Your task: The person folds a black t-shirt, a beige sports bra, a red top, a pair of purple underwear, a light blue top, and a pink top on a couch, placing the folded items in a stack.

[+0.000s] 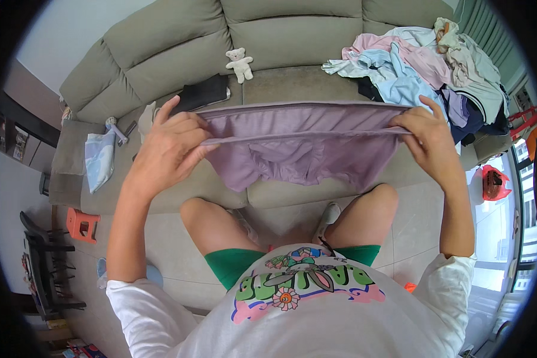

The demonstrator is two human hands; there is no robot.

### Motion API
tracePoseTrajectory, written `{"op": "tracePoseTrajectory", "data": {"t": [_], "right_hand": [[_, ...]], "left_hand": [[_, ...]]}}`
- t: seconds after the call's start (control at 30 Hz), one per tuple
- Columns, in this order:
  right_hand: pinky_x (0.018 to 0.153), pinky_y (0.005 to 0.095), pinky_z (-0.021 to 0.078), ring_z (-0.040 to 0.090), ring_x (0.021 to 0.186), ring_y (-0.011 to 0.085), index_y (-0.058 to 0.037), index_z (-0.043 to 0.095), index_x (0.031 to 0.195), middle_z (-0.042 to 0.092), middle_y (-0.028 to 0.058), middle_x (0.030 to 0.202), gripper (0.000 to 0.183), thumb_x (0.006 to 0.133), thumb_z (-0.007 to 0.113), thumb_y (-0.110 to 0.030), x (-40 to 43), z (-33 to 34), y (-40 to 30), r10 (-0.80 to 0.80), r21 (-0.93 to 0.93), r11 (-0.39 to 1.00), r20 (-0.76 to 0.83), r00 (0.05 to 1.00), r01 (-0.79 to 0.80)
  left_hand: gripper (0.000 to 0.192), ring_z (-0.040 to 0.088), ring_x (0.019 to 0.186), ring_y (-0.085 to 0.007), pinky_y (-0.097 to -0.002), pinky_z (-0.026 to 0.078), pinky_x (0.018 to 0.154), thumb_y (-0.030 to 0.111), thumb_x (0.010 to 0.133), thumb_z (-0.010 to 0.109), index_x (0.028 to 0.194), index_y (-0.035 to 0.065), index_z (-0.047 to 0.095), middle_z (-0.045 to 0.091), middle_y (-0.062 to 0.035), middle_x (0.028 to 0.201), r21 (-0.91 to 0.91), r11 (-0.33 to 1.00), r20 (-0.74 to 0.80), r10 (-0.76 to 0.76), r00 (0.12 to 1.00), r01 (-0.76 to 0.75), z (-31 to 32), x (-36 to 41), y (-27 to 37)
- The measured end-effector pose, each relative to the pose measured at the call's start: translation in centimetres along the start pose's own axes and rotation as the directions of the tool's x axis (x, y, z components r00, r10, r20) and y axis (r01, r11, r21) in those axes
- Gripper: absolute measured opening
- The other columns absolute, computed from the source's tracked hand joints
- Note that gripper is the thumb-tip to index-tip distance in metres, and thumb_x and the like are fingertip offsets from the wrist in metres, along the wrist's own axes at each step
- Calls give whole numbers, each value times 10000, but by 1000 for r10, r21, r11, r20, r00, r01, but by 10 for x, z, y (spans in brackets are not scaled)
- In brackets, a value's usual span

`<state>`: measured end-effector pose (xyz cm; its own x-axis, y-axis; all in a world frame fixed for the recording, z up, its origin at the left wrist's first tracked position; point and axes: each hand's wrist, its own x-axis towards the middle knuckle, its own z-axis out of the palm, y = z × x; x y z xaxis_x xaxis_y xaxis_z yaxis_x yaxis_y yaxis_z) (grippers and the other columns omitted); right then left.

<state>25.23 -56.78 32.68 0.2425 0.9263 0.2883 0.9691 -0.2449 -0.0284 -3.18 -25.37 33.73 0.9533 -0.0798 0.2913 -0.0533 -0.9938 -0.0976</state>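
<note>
A mauve stretchy garment (304,152) hangs spread wide between my two hands, above the front of the sofa seat. Its upper opening gapes, with two banded edges running from side to side. My left hand (174,138) pinches the left end of the opening, index finger raised. At the right end, my right hand (423,134) grips both edges between thumb and fingers. The lower part of the cloth droops in folds over the sofa edge, above my knees.
A heap of mixed clothes (398,76) covers the right end of the grey sofa (291,40). Further left lie a white teddy bear (240,66), folded black cloth (204,91) and a blue-white folded cloth (99,156). An orange plastic stool (83,224) stands on the floor.
</note>
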Motion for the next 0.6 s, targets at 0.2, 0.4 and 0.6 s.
{"op": "tracePoseTrajectory", "data": {"t": [0.2,0.4,0.6], "right_hand": [[1068,450,312,555,1100,318,-38,648,912,620,140,1058,131,787,629,-72,-6,-20,6,-177,488,841,-165,970,236],[1058,467,302,451,1240,329,-88,564,693,558,146,1092,187,877,525,-84,-13,-14,49,-43,909,151,-388,921,390],[879,278,374,521,955,174,-37,526,683,590,107,1037,140,795,454,6,-20,-4,66,94,693,717,-198,976,72]], "left_hand": [[161,561,732,-229,-463,383,978,186,774,705,867,55,686,595,-57,734,-79,994,-128,-81,989,71,-42,-5,12],[241,557,744,-260,-472,377,958,265,722,750,707,57,630,561,-46,680,-125,992,-136,8,991,-25,-51,-3,24],[286,550,681,-265,-470,402,966,267,753,742,667,31,605,515,-64,631,-238,967,-235,-148,961,90,-36,-18,9]]}}
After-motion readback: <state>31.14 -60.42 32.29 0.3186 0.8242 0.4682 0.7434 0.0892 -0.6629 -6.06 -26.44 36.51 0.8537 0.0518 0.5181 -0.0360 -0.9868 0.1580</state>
